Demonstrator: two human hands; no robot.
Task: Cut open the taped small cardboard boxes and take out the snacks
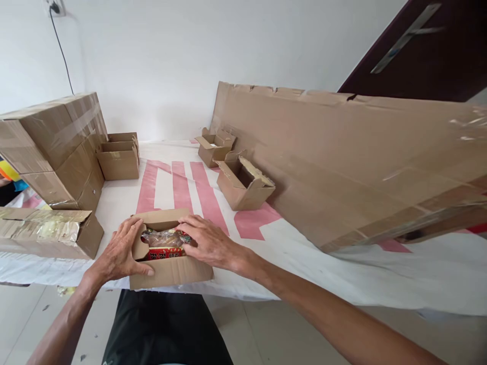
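Note:
A small open cardboard box [171,274] sits at the table's near edge, holding packaged goods [164,244] in clear wrap with a red label. My left hand [119,252] grips the box's left side, thumb along the front wall and fingers on the left flap. My right hand [207,243] lies over the right side of the box, fingers curled onto the contents and the far flap.
Two open small boxes [243,185] [213,146] stand mid-table, two more [118,159] at the left by a stack of taped cartons [57,147]. A flattened carton [45,230] lies at the near left. A long cardboard sheet [342,157] leans along the right. The cloth [312,263] is white and pink.

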